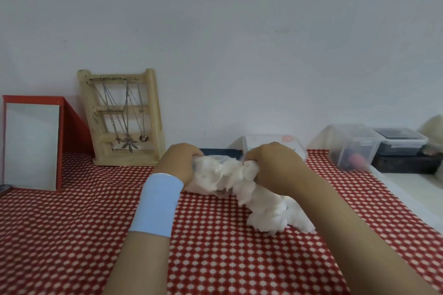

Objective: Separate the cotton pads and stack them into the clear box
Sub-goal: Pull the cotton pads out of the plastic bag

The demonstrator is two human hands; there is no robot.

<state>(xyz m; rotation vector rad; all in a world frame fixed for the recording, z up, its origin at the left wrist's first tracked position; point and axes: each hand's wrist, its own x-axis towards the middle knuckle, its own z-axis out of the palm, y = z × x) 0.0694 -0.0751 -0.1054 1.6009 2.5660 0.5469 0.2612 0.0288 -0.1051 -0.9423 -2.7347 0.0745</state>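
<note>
At the left we see a red-framed mirror [31, 146] and a wooden necklace stand [124, 117] on the table [72, 223]. Our left hand [178, 163], with a blue wristband [155, 203], closes its grip on one end of the cotton pads [215, 175], which are partly in clear plastic. Our right hand [271, 163] closes its grip on the other end. More cotton lies on the cloth below this hand. A clear lidded box [352, 148] stands well apart at the right.

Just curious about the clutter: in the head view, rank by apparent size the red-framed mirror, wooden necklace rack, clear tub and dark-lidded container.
1. red-framed mirror and wooden necklace rack: look about alike, so unranked.
2. clear tub.
3. dark-lidded container, only slightly smaller-looking than the tub.
</note>
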